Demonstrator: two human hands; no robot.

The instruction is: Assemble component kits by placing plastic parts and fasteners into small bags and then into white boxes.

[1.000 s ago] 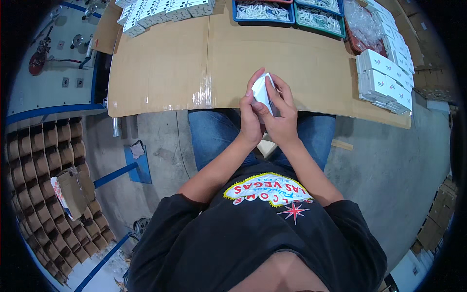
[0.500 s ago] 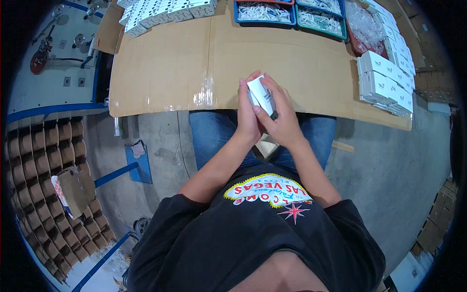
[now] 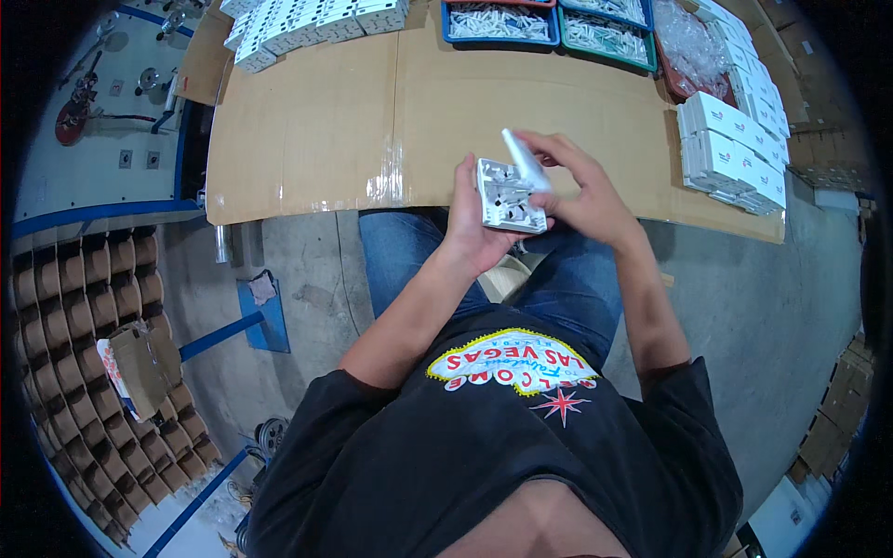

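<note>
Over the near edge of the table, my left hand [image 3: 471, 237] grips a shallow white plastic housing [image 3: 514, 217]. Its inside faces up, showing dark and metallic small parts whose kind I cannot make out. My right hand [image 3: 588, 197] is closed on a thin white cover [image 3: 525, 160] at the housing's right side. The cover stands tilted and is blurred, and I cannot tell whether it still touches the housing.
Cardboard covers the table [image 3: 307, 139]. At the far left are rows of white housings [image 3: 316, 23]; blue and green trays [image 3: 502, 42] of small white pieces stand at the far middle. Stacked white plates [image 3: 730, 153] and clear plastic bags [image 3: 690, 51] lie at right.
Both hands were clasped round the closed white unit. Now my right hand has moved right with the cover lifted off, and the inside of the housing shows in my left hand.
</note>
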